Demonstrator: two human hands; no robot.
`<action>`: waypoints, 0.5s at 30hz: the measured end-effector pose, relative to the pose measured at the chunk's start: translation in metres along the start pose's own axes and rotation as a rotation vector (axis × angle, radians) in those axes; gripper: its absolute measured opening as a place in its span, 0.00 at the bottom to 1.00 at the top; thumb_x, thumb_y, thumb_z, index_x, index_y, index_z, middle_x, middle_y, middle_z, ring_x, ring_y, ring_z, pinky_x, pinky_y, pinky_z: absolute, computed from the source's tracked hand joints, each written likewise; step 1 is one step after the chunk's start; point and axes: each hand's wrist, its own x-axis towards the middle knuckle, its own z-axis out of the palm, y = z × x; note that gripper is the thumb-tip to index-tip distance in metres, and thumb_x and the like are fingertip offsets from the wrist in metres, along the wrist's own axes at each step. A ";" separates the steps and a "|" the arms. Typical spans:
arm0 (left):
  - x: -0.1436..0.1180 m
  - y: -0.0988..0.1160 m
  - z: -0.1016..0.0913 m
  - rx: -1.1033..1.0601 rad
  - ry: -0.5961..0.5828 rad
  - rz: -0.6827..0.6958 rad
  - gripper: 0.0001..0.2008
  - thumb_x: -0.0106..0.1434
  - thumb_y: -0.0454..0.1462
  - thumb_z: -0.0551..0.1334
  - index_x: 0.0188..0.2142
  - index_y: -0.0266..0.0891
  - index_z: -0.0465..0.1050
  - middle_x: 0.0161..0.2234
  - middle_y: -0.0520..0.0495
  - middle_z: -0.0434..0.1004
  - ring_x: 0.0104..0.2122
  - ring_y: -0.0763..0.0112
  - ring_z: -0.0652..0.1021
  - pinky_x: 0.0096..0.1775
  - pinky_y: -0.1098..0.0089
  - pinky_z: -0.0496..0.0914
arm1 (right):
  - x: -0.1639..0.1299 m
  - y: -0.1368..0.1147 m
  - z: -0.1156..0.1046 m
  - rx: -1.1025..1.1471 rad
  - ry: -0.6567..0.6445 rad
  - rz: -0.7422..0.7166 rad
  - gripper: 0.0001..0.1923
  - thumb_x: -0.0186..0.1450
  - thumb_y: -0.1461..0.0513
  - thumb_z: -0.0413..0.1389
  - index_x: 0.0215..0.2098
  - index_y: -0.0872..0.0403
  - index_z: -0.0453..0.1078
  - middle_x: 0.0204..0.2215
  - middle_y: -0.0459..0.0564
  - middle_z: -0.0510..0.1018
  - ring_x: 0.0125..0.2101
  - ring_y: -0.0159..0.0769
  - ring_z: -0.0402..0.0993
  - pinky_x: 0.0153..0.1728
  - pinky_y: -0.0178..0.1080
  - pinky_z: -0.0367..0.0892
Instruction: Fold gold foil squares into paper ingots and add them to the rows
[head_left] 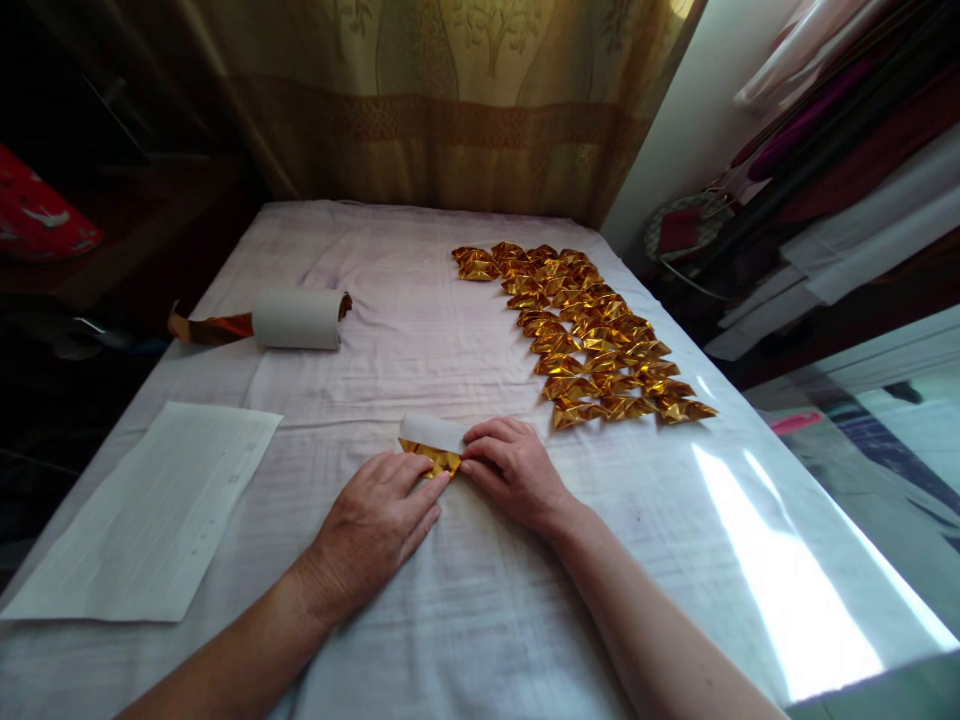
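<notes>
My left hand (375,525) and my right hand (514,468) both press on a small piece of gold foil paper (433,446) lying on the table. The paper is partly folded, its white back turned up along the far edge and gold showing between my fingertips. To the right of my hands lie several finished folded gold pieces (592,335), laid out in rows running away from me.
A roll of gold foil paper (298,318), white side out, lies at the back left. A white sheet (150,510) rests at the near left. The table (480,620) has a white cloth under clear plastic. A curtain hangs behind; fabric rolls are stacked at the right.
</notes>
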 end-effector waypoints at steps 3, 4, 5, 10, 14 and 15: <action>0.001 0.001 0.000 0.001 0.004 0.000 0.15 0.67 0.35 0.59 0.53 0.40 0.72 0.47 0.43 0.76 0.47 0.59 0.74 0.52 0.56 0.69 | 0.001 -0.003 0.002 0.011 0.016 0.051 0.03 0.65 0.62 0.60 0.33 0.51 0.74 0.38 0.49 0.80 0.40 0.38 0.74 0.44 0.43 0.62; 0.001 0.001 -0.001 0.001 0.005 0.000 0.15 0.67 0.35 0.59 0.53 0.40 0.72 0.47 0.43 0.76 0.46 0.59 0.74 0.52 0.56 0.69 | 0.001 -0.005 0.003 0.011 0.024 0.069 0.03 0.65 0.62 0.60 0.32 0.51 0.74 0.38 0.48 0.80 0.40 0.38 0.74 0.43 0.43 0.62; 0.002 0.001 -0.001 0.002 0.008 0.000 0.15 0.67 0.35 0.60 0.53 0.40 0.73 0.47 0.43 0.76 0.46 0.59 0.74 0.52 0.57 0.69 | 0.001 -0.006 0.003 0.009 0.033 0.092 0.04 0.65 0.62 0.60 0.31 0.51 0.74 0.38 0.48 0.80 0.40 0.38 0.74 0.43 0.43 0.61; 0.002 0.002 -0.004 0.044 0.034 0.019 0.14 0.67 0.36 0.59 0.52 0.37 0.73 0.46 0.42 0.77 0.45 0.59 0.75 0.53 0.56 0.67 | 0.003 -0.013 0.009 -0.007 0.085 0.188 0.06 0.63 0.64 0.61 0.27 0.51 0.72 0.36 0.48 0.80 0.39 0.38 0.73 0.42 0.43 0.61; 0.003 0.003 -0.004 0.060 0.014 0.027 0.16 0.68 0.35 0.58 0.55 0.38 0.71 0.46 0.43 0.77 0.45 0.59 0.75 0.52 0.56 0.67 | 0.002 -0.015 0.013 -0.032 0.130 0.215 0.06 0.61 0.64 0.62 0.27 0.51 0.72 0.37 0.48 0.80 0.40 0.39 0.73 0.43 0.44 0.61; 0.003 0.003 -0.004 0.055 0.004 0.025 0.17 0.68 0.35 0.58 0.55 0.39 0.70 0.46 0.44 0.77 0.45 0.60 0.75 0.51 0.56 0.68 | 0.002 -0.016 0.014 -0.036 0.136 0.222 0.06 0.61 0.64 0.62 0.27 0.51 0.72 0.37 0.48 0.80 0.41 0.40 0.73 0.43 0.44 0.61</action>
